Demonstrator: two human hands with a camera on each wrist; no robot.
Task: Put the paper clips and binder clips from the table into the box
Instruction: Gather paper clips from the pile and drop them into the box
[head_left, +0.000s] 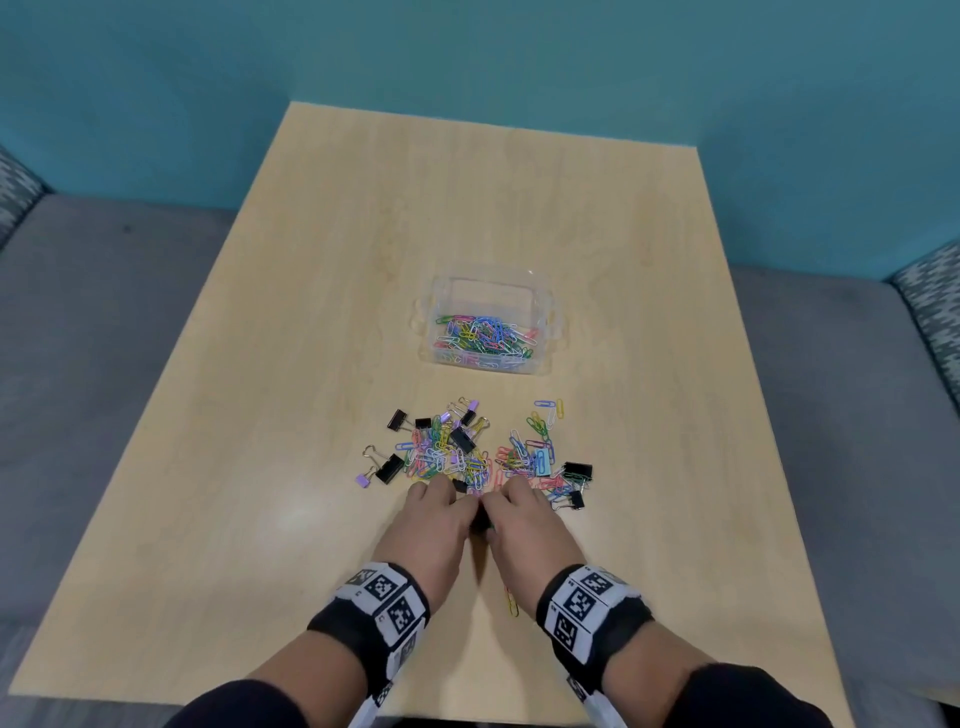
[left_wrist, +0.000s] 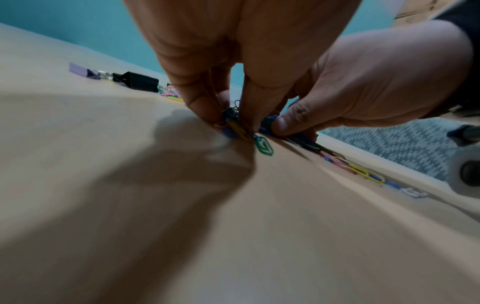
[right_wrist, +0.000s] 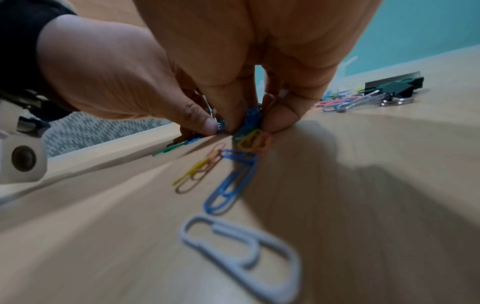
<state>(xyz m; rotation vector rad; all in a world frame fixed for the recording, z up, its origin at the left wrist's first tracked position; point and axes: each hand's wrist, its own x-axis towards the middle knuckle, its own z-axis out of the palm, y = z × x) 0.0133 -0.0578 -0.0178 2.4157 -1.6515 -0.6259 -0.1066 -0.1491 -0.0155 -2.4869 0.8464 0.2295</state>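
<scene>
A clear plastic box (head_left: 540, 317) holding several coloured paper clips stands mid-table. Nearer me lies a scattered pile of paper clips (head_left: 441, 457) and black and purple binder clips (head_left: 461, 438). My left hand (head_left: 439, 512) and right hand (head_left: 511, 512) meet at the pile's near edge, fingers curled down. The left hand (left_wrist: 228, 121) pinches a bunch of paper clips (left_wrist: 237, 128) against the table. The right hand (right_wrist: 249, 123) pinches another bunch of paper clips (right_wrist: 253, 139). Loose clips trail behind, among them a blue clip (right_wrist: 228, 185) and a white clip (right_wrist: 241, 255).
The wooden table (head_left: 311, 312) is bordered by grey seating (head_left: 93, 322) and a teal wall. A black binder clip (head_left: 577, 472) lies right of the hands, others at the left (head_left: 388, 469). A few clips (head_left: 511, 605) lie between my wrists.
</scene>
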